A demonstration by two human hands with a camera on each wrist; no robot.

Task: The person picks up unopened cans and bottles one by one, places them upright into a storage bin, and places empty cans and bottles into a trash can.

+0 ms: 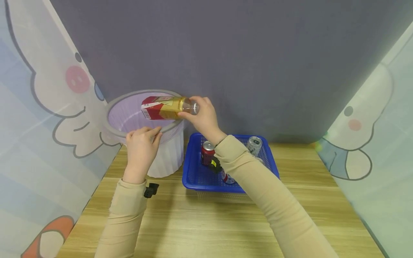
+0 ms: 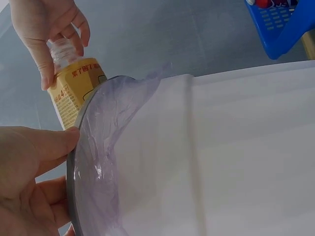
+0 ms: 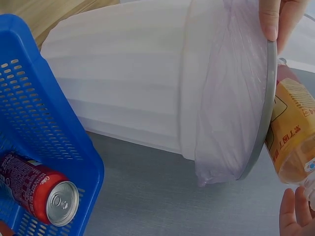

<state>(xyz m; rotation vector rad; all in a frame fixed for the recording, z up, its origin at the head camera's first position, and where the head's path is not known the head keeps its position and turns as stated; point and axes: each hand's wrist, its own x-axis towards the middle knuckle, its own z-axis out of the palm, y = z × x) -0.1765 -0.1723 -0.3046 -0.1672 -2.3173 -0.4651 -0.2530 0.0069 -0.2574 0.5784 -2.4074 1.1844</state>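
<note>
My right hand [image 1: 206, 116] grips a plastic bottle [image 1: 164, 107] by its clear neck end. The bottle has a red and gold label and lies nearly level over the mouth of a white trash can [image 1: 166, 154]. A thin lilac liner bag [image 3: 231, 98] lines the can and hangs over its outside. Around the can runs a grey rim [image 2: 72, 187]. With thumb and fingers, my left hand [image 1: 142, 148] pinches this rim on its near side. In the left wrist view, the bottle's lower part is hidden behind the rim.
Right of the can stands a blue plastic basket [image 1: 193, 179] with several drink cans, among them a red can [image 1: 207, 152] and a silver can [image 1: 254, 144]. My right forearm passes over it. A grey wall [image 1: 258, 71] rises behind the wooden table [image 1: 200, 225].
</note>
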